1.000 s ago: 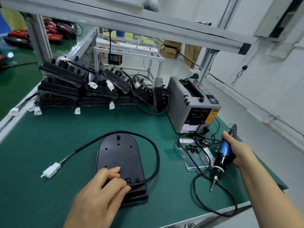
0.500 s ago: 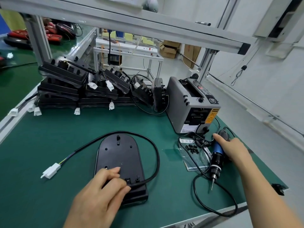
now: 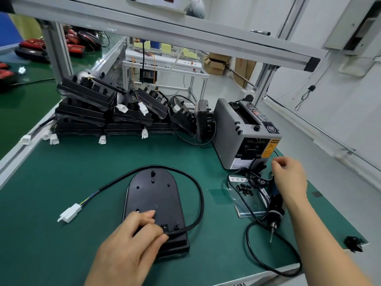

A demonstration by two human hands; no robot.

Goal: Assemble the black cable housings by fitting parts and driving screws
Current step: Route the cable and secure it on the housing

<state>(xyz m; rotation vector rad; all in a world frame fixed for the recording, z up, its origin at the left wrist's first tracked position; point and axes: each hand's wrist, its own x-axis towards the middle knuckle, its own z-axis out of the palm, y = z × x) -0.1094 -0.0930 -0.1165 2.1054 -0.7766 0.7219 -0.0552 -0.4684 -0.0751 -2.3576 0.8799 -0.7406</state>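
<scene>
Bare green mat (image 3: 86, 182) lies open between the stacked housings (image 3: 82, 112) at the back and the flat housing (image 3: 153, 195) in front. Its cable (image 3: 202, 203) loops round the right side, narrowing the gap toward the screw bag (image 3: 251, 201). The grey tape machine (image 3: 228, 129) blocks the back right corner. The screwdriver (image 3: 275, 205) and its cord (image 3: 247, 238) cross the front right.

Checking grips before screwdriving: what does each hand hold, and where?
The left hand presses the black housing at its near, cable end. Whether the right hand grips the screwdriver cannot be told.
</scene>
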